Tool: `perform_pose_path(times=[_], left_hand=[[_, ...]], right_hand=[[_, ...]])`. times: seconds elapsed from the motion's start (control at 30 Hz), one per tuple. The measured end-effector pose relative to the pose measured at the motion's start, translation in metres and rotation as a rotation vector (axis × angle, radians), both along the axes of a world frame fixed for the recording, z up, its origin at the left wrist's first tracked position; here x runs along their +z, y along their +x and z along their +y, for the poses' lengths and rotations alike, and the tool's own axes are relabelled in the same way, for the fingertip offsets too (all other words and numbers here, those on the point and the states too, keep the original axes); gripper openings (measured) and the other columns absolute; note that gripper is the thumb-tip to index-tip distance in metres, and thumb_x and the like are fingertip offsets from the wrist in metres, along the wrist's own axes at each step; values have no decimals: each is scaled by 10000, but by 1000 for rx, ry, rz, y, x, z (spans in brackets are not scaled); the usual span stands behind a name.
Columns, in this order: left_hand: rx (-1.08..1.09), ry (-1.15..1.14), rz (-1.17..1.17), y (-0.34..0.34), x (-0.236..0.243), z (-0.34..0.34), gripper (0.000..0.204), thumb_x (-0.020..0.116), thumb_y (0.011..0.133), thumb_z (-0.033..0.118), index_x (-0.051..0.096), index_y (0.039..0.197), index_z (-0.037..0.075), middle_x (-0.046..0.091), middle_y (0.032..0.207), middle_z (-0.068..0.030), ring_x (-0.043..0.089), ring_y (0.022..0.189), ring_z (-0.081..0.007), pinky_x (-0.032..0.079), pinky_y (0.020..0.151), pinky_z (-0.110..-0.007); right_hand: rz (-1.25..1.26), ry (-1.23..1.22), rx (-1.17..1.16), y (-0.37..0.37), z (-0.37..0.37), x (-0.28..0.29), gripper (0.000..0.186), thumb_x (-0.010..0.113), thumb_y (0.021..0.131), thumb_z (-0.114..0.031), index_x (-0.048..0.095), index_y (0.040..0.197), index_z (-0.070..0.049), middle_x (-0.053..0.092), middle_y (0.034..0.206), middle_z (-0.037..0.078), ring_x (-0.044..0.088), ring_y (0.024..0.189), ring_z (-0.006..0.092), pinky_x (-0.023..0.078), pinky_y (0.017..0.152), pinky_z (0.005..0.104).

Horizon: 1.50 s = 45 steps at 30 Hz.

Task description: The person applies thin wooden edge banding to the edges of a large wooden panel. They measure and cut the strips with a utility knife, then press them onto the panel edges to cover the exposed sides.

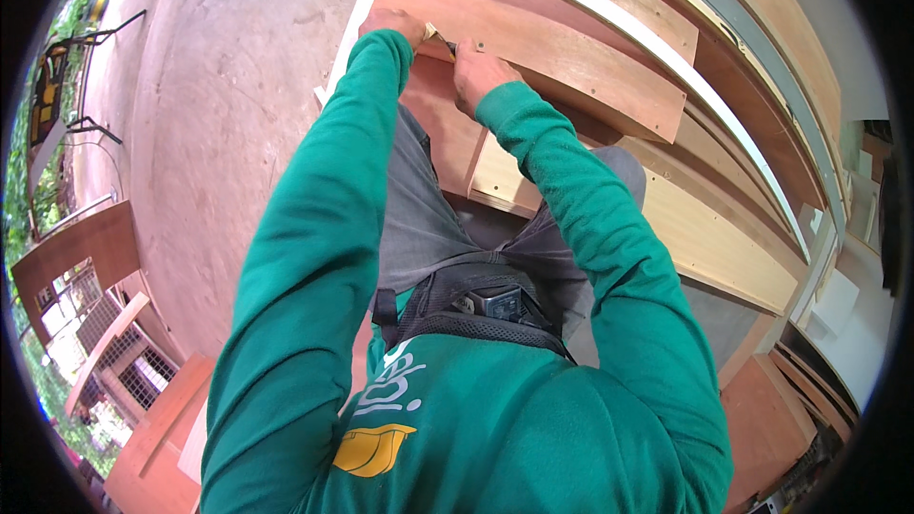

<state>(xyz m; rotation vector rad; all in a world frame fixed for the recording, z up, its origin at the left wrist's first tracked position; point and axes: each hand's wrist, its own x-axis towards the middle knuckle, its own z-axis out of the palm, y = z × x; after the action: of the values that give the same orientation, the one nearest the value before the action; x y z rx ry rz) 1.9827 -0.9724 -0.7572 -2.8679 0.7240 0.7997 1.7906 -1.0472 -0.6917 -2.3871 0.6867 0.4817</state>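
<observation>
My right hand (484, 74) is closed round a small tool (451, 49) with a dark handle; its exact kind is too small to tell. The tool points up and left toward a small pale piece (430, 31) beside my left fingertips. My left hand (395, 25) is curled at the left end of a long reddish-brown wooden board (552, 48), and what it grips, if anything, cannot be made out. Small dark spots dot that board. Below my hands, between my knees, more wooden panels (447, 105) form an open box-like frame.
A pale plywood strip (724, 228) runs off to the right, with a long white-edged panel (666, 48) curving beyond it. Bare concrete floor (228, 67) lies to the left. A black folding stand (90, 48) and a brown wooden chair-like piece (114, 343) stand further left.
</observation>
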Motion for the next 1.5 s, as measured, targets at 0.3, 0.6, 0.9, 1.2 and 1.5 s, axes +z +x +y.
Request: perform_pose_path(times=[0.3, 0.6, 0.9, 1.2, 1.5], left_hand=[[442, -581, 193, -33, 27, 26, 182, 736, 1009, 256, 744, 948, 85, 771, 829, -78, 734, 605, -144, 590, 621, -336], [315, -1388, 399, -57, 142, 89, 232, 816, 979, 65, 585, 952, 77, 614, 781, -3, 615, 607, -74, 464, 524, -231], [254, -1448, 432, -78, 205, 117, 345, 830, 981, 104, 666, 1271, 16, 667, 873, -6, 586, 637, -44, 491, 557, -209], [264, -1338, 713, -66, 204, 133, 285, 838, 988, 155, 739, 1175, -36, 678, 875, 13, 532, 618, -19, 449, 541, -202], [204, -1274, 701, -70, 200, 126, 275, 823, 1002, 167, 742, 1174, -31, 725, 935, -19, 577, 638, -31, 479, 552, -190]], right_hand=[[35, 25, -63, -2, -4, -16, 453, 545, 1006, -99, 474, 1421, 70, 716, 1222, 375, 707, 1193, 514, 561, 1037, 584], [26, 59, -59, 1, -6, -38, 427, 504, 1045, -114, 455, 1415, 93, 687, 1268, 391, 694, 1202, 519, 558, 1037, 574], [-503, 16, -234, -35, 5, -8, 288, 681, 999, -266, 613, 1182, -55, 728, 971, 313, 718, 952, 524, 577, 838, 588], [-675, 1026, -570, -28, 22, 80, 292, 772, 999, -178, 711, 1257, -56, 595, 761, -31, 606, 653, 70, 527, 576, 246], [-764, 1004, -426, -26, 40, 110, 345, 728, 995, -108, 728, 1332, -33, 694, 966, -11, 613, 673, 57, 533, 599, 236]])
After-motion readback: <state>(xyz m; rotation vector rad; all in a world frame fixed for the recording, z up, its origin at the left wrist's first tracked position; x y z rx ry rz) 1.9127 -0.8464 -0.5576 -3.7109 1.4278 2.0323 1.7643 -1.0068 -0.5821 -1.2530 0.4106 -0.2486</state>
